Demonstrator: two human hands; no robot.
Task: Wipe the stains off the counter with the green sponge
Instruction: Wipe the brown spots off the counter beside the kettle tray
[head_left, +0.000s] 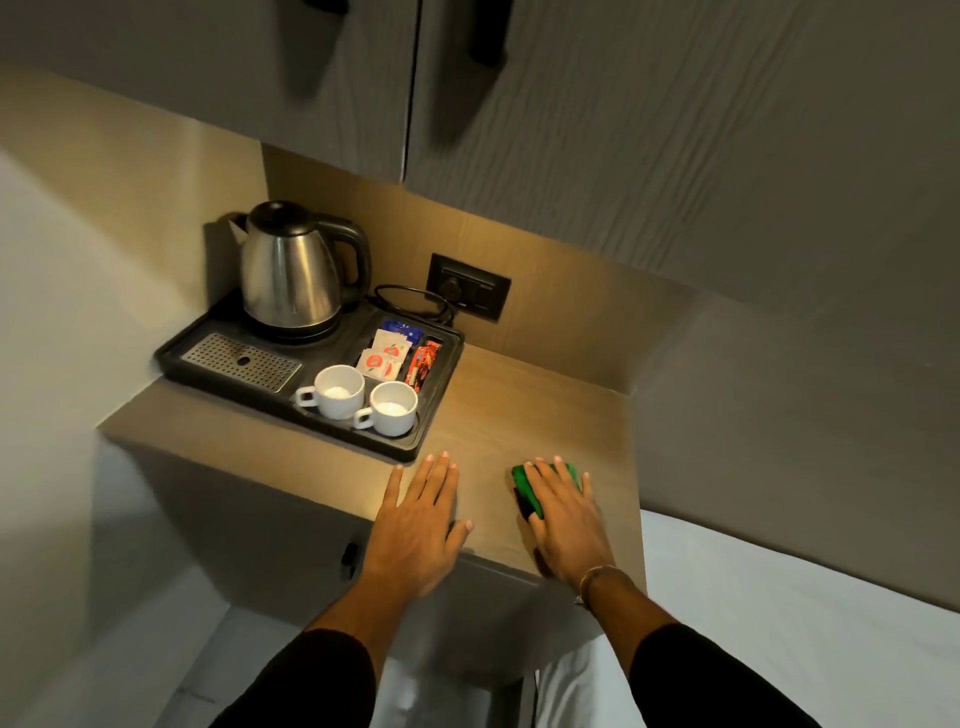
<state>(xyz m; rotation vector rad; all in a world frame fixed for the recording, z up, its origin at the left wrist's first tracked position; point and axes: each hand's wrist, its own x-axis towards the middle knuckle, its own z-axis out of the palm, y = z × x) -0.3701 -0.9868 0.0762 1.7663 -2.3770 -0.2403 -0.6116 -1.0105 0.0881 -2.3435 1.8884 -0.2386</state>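
Observation:
The green sponge (525, 488) lies on the wooden counter (498, 410) near its front right edge. My right hand (566, 514) rests flat on top of the sponge, fingers spread over it, covering most of it. To its left, my left hand (418, 525) lies palm down on the counter's front edge, fingers apart, holding nothing. I cannot make out any stains on the counter surface in this light.
A black tray (441, 415) fills the counter's left half, with a steel kettle (293, 270), two white cups (337, 392), sachets (384, 353) and a drip grille. A wall socket (467, 286) with a cord sits behind. Cabinet doors hang overhead. A white bed surface lies right.

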